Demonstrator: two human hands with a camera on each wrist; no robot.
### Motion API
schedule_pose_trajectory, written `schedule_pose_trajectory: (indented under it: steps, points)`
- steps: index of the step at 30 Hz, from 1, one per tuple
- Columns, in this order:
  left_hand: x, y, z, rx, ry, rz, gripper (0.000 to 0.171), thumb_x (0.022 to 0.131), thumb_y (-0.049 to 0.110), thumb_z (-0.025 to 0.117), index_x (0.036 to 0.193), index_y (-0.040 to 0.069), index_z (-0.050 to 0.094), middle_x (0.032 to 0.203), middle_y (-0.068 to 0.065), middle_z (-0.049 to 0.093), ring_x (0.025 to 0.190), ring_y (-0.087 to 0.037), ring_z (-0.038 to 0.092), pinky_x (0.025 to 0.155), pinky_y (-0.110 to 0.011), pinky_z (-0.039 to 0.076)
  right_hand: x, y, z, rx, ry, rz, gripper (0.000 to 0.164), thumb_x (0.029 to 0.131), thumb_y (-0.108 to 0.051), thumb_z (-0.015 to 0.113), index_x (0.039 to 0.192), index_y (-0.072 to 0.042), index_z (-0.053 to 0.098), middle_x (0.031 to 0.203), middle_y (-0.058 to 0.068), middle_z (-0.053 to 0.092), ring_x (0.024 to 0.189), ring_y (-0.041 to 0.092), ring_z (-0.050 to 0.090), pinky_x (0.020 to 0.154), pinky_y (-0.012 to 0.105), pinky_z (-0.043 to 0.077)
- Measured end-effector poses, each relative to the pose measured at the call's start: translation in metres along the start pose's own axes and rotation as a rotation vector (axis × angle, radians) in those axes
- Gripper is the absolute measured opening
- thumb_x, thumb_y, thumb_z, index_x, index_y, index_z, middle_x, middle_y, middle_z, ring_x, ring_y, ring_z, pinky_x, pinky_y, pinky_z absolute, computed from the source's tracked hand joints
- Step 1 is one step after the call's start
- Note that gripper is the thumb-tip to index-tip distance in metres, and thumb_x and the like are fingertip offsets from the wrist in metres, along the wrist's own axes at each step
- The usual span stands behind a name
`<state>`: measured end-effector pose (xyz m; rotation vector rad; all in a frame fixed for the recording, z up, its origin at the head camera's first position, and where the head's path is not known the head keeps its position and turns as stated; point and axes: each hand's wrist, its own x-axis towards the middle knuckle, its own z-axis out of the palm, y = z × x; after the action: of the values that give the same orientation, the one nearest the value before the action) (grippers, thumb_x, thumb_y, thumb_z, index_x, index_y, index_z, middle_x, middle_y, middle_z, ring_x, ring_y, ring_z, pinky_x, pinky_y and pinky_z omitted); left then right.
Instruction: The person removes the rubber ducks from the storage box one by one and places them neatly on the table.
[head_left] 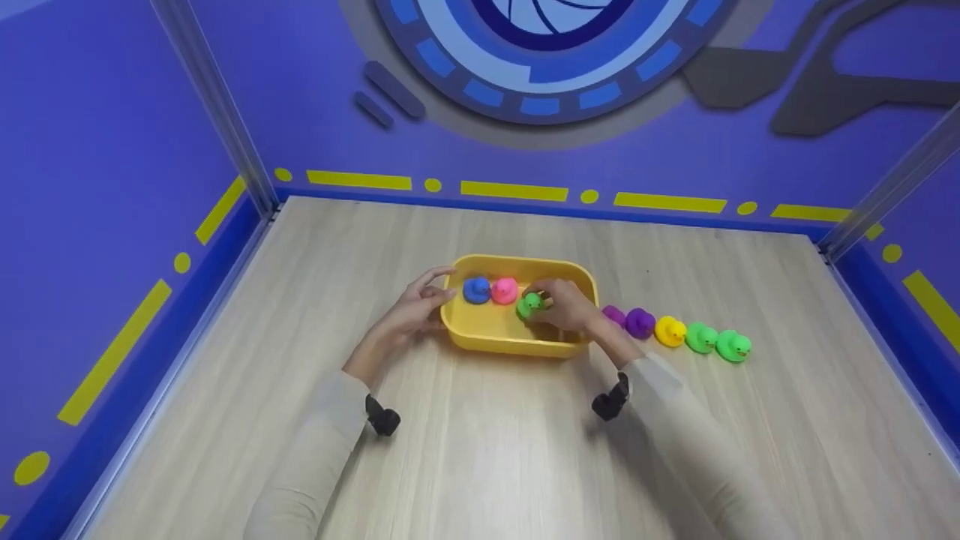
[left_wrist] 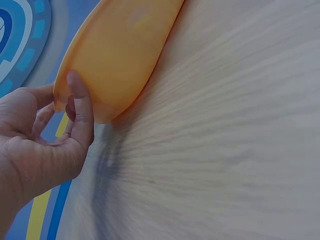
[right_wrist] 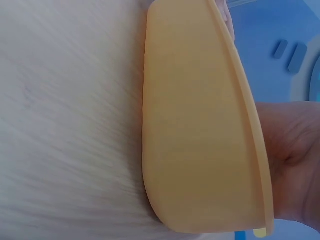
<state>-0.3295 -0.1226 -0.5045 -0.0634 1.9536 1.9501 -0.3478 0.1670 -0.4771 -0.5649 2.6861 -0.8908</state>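
A yellow plastic tub (head_left: pixel 480 324) stands on the table. My left hand (head_left: pixel 409 309) holds its left end, the thumb on one side of the rim and fingers on the other, as the left wrist view shows. Inside the tub, my right hand (head_left: pixel 568 304) pinches a green rubber duck (head_left: pixel 529 305). Just left of it sit a blue duck (head_left: pixel 475 291) and a pink duck (head_left: pixel 505 291), side by side near the back wall. In the right wrist view the tub's side (right_wrist: pixel 200 120) hides the fingers of my right hand (right_wrist: pixel 290 155).
Right of the tub runs a slanting row of ducks: magenta (head_left: pixel 613 315), purple (head_left: pixel 640 323), yellow (head_left: pixel 670 331) and two green, the last green duck (head_left: pixel 733 346) farthest right. Blue-purple panels (head_left: pixel 315 135) close off the table's back and sides.
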Motion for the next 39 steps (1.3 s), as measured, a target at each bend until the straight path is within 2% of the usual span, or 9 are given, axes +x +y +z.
schedule_pose_trajectory:
  steps: [4, 13, 16, 23, 34, 39]
  points:
    - [-0.001, 0.000, -0.001, 0.012, 0.015, -0.004, 0.046, 0.103, 0.024, 0.062, 0.147, 0.031, 0.051, 0.131, -0.019, 0.053, 0.106, -0.027, 0.062, 0.077, -0.031, 0.059, -0.002, -0.005, 0.000, 0.008, 0.005, -0.013, 0.032, 0.093, -0.008, 0.074, 0.125, -0.005, 0.069, 0.122, 0.013, 0.071, 0.118, 0.032, 0.064, 0.107, 0.048, 0.051]
    - [-0.002, 0.002, 0.001, 0.016, -0.004, -0.005, 0.048, 0.104, 0.025, 0.062, 0.150, 0.030, 0.049, 0.135, -0.019, 0.051, 0.112, -0.029, 0.061, 0.082, -0.032, 0.059, -0.013, -0.010, -0.004, 0.068, 0.040, -0.018, 0.034, 0.093, -0.006, 0.073, 0.127, -0.006, 0.067, 0.123, 0.012, 0.069, 0.120, 0.033, 0.064, 0.105, 0.048, 0.053]
    - [0.000, 0.001, 0.001, 0.006, -0.003, -0.004, 0.047, 0.104, 0.024, 0.062, 0.148, 0.031, 0.050, 0.134, -0.020, 0.052, 0.112, -0.030, 0.062, 0.082, -0.033, 0.060, -0.017, -0.009, -0.006, 0.081, 0.055, -0.053, 0.035, 0.092, -0.005, 0.073, 0.127, -0.005, 0.067, 0.123, 0.012, 0.069, 0.120, 0.033, 0.064, 0.105, 0.048, 0.053]
    - [0.001, 0.000, 0.001, -0.020, -0.003, 0.002, 0.044, 0.104, 0.021, 0.062, 0.146, 0.030, 0.052, 0.130, -0.020, 0.053, 0.110, -0.029, 0.063, 0.079, -0.035, 0.062, -0.024, -0.005, -0.010, 0.096, 0.117, -0.173, 0.035, 0.089, 0.004, 0.074, 0.122, 0.005, 0.066, 0.117, 0.022, 0.069, 0.112, 0.039, 0.066, 0.100, 0.053, 0.055]
    - [0.000, -0.001, 0.000, -0.008, -0.013, 0.004, 0.047, 0.104, 0.021, 0.061, 0.149, 0.029, 0.050, 0.132, -0.020, 0.050, 0.111, -0.028, 0.062, 0.080, -0.035, 0.062, -0.038, 0.003, -0.018, 0.148, 0.129, -0.131, 0.040, 0.092, 0.001, 0.072, 0.130, 0.001, 0.063, 0.126, 0.019, 0.063, 0.117, 0.034, 0.060, 0.101, 0.051, 0.055]
    - [0.000, -0.001, 0.000, -0.013, -0.017, -0.002, 0.047, 0.103, 0.024, 0.062, 0.149, 0.029, 0.049, 0.135, -0.021, 0.049, 0.111, -0.028, 0.062, 0.083, -0.035, 0.062, -0.043, 0.009, -0.020, 0.185, 0.166, -0.197, 0.042, 0.091, 0.002, 0.073, 0.131, 0.004, 0.062, 0.128, 0.023, 0.061, 0.116, 0.036, 0.060, 0.097, 0.052, 0.057]
